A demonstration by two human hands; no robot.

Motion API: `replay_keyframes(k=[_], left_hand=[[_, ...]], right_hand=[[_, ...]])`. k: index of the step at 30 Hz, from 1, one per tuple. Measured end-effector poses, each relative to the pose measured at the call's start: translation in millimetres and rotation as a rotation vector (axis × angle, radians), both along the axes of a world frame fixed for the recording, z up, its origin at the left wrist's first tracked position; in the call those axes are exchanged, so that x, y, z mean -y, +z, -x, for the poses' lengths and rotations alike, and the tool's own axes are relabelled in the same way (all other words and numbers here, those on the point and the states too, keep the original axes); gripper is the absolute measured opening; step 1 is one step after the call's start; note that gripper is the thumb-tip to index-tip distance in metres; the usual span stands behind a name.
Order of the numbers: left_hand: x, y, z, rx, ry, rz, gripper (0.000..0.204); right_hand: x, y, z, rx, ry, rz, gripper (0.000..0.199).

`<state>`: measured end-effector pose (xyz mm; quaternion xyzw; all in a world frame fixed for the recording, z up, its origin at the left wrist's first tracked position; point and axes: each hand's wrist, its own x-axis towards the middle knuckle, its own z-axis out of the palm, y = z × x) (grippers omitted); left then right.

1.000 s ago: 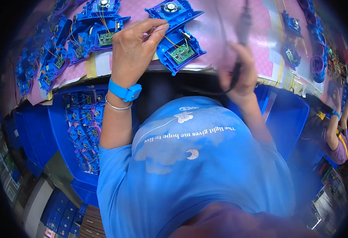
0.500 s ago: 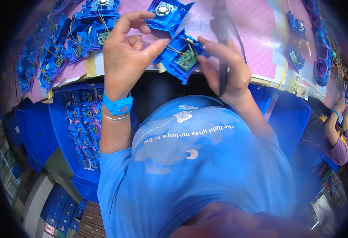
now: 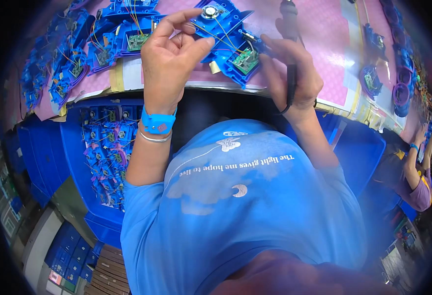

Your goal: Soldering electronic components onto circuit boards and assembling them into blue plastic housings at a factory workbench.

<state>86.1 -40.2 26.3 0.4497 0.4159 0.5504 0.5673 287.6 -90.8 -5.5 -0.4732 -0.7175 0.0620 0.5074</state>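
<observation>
In front of me lies a blue plastic housing (image 3: 233, 24) with a round silver speaker (image 3: 210, 13) in it. Thin wires run from there to a smaller blue casing (image 3: 225, 55) at the table edge, which holds a green circuit board (image 3: 246, 61). My left hand (image 3: 171, 59) is at the left of both, thumb and forefinger curved but apart, the thumb tip near the wires. At the right edge of the smaller casing are the blurred fingertips of my right hand (image 3: 297, 73). A dark rod-shaped tool with a black cord (image 3: 290, 81) is tucked in that hand, partly hidden.
More blue casings with boards and wires (image 3: 137, 42) crowd the left of the pink-covered table (image 3: 319, 54). A blue bin (image 3: 73, 162) of similar parts stands below. Purple-and-blue round parts (image 3: 402, 86) line the right side, where another person (image 3: 415, 172) works.
The casings and both hands have shifted right. My right hand's tool has tilted and moved right, and more of the speaker housing's wires show.
</observation>
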Motion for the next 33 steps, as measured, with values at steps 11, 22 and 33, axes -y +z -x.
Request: replay_keyframes(k=[11,22,33], left_hand=[[-6.2,2.8,40.8,-0.055,-0.106,-0.231,0.042],[-28.7,-25.7,-3.4,0.89,-0.221,-0.595,0.034],[0.0,-7.3,26.5,-0.845,0.317,-0.592,0.012]], right_hand=[[8.6,18.8,-3.0,-0.033,0.132,-0.167,0.033],[4.1,31.6,-5.8,-0.2,0.334,-0.139,0.024],[13.8,38.3,-6.6,-0.198,0.373,0.04,0.022]])
